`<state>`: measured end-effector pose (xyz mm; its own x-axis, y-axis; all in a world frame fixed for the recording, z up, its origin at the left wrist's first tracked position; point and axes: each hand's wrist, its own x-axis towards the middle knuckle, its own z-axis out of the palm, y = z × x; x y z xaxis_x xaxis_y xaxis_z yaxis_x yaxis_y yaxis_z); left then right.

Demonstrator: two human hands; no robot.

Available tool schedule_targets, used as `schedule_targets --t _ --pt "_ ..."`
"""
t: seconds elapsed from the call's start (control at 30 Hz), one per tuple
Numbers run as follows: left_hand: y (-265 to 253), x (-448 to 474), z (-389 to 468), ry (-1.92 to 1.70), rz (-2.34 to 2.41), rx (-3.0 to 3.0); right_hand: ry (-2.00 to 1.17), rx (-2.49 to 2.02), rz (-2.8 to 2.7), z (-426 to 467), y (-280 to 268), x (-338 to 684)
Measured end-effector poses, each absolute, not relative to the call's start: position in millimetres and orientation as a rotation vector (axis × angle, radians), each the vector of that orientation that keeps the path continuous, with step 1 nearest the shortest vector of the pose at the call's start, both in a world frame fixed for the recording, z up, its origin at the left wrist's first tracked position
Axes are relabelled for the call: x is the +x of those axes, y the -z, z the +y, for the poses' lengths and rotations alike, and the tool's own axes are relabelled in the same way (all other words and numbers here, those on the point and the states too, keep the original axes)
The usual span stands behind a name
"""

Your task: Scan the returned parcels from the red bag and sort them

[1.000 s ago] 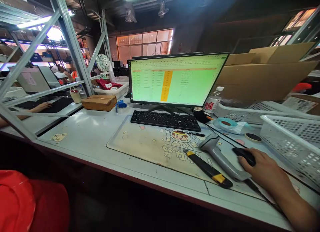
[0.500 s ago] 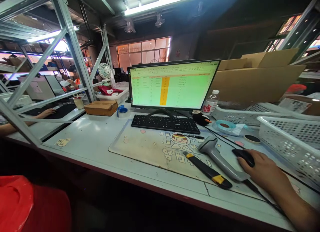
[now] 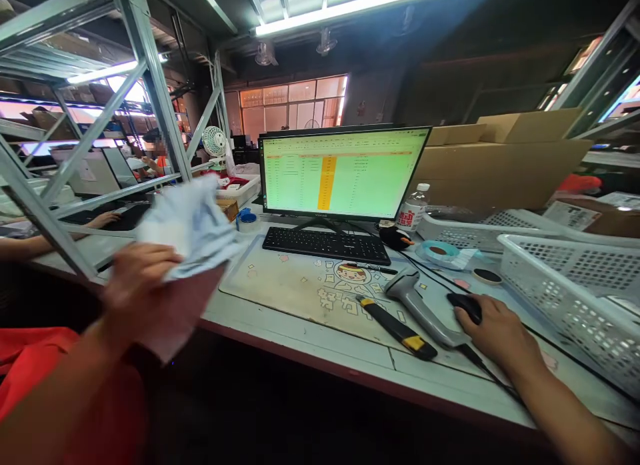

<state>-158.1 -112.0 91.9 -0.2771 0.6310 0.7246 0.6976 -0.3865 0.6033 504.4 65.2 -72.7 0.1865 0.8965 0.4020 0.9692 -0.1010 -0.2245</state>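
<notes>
My left hand is raised at the left, its fingers closed on crumpled sheets of paper, pale blue-white above and pinkish below, blurred by motion. At the right, my right hand rests over a black computer mouse, fingers curved round it. Left of the mouse lies a grey barcode scanner on the cartoon desk mat. Beside the scanner is a black and yellow utility knife. A black keyboard sits before a lit monitor that shows a spreadsheet with an orange column.
White plastic baskets stand at the right, with large cardboard boxes behind. A bottle, a tape roll and blue tape lie about the desk. A metal shelf post rises at left; a co-worker's hand shows beyond it.
My left hand has come into view from the lower left with the papers. My right hand stays on the mouse. The view has shifted slightly.
</notes>
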Motion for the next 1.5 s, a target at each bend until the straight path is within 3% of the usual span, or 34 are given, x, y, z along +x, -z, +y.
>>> schedule_targets --t 0.1,0.17,0.33,0.43,0.53,0.67,0.9,1.17,1.33,1.5 --pt "-84.2 -101.1 -77.4 1.222 -0.824 -2.241 0.219 -2.101 -1.723 62.7 68.6 498.2" --pt "-80.6 -58.6 -55.4 1.032 -0.626 -2.318 0.232 -2.133 -1.706 60.5 66.1 493.3" --pt "-62.3 10.3 -31.2 0.588 -0.496 -2.551 0.238 -2.161 -1.726 54.8 63.9 485.1" --pt "-40.5 25.3 -46.9 0.417 -0.770 -2.601 0.248 -2.102 -1.760 54.4 61.8 486.7" --pt "-18.6 30.5 -72.8 0.402 -1.144 -2.558 0.323 -1.953 -1.765 56.8 51.6 486.6" --pt "0.4 37.1 -89.5 0.493 -1.300 -2.475 0.308 -1.900 -1.707 56.4 22.9 457.9" --pt "-25.9 17.3 -86.7 0.572 -1.324 -2.605 0.196 -1.643 -1.901 33.6 -28.5 369.5" --pt "-3.8 -46.7 -92.9 0.631 -1.438 -2.382 -0.093 -2.576 -1.947 46.1 4.2 393.1" --pt "3.4 -43.3 -92.2 0.598 -1.421 -2.364 -0.089 -2.674 -1.982 44.2 18.1 373.1" --pt "2.4 -43.5 -93.5 0.678 -1.433 -2.320 -0.247 -2.687 -1.917 47.2 -10.3 350.4"
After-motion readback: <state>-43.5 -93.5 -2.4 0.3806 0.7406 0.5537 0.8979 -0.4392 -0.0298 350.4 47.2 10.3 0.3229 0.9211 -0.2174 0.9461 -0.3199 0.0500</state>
